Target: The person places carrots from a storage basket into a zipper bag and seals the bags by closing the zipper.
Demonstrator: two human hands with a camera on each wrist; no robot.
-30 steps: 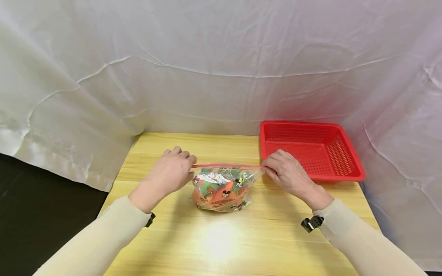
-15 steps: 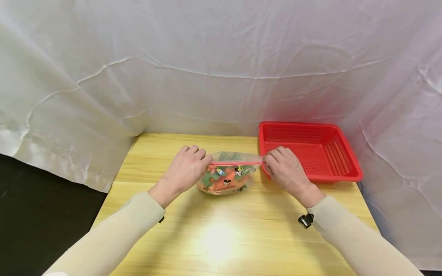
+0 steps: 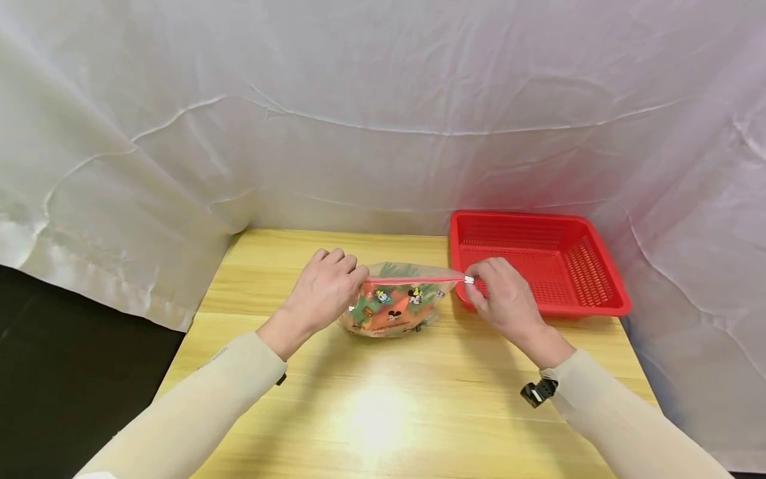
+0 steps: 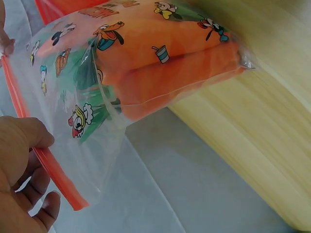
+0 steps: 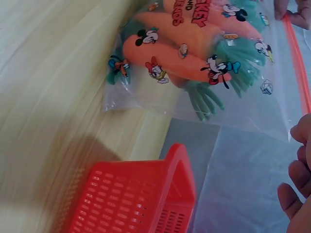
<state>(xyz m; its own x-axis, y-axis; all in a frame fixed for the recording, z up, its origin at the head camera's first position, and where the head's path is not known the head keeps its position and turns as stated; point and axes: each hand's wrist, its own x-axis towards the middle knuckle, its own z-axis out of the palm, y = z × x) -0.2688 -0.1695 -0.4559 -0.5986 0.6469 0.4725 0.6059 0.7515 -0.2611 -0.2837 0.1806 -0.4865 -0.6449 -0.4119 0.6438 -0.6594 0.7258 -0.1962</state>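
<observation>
A clear zip bag [image 3: 391, 309] printed with cartoon figures stands on the table between both hands. Inside it are orange carrots [image 5: 167, 56] with green tops. Along its mouth runs a red zip strip [image 4: 60, 179]. My left hand [image 3: 326, 289] pinches the strip towards its left end, thumb on one side and fingers on the other in the left wrist view. At the strip's right end, a small white slider [image 3: 469, 280] shows against my right hand [image 3: 507, 299], which grips there between thumb and fingers. The right fingertips' exact hold is partly hidden.
A red plastic basket [image 3: 541, 310] with perforated walls stands at the table's back right, just beyond my right hand. The wooden table [image 3: 269, 412] ends at a light grey curtain [image 3: 359, 166] behind and at the sides. A dark area [image 3: 78, 372] lies left of the table.
My left hand has slid right along the bag's mouth, and the bag has tilted so a clear flap shows above the strip. The white slider has come into view by my right hand.
</observation>
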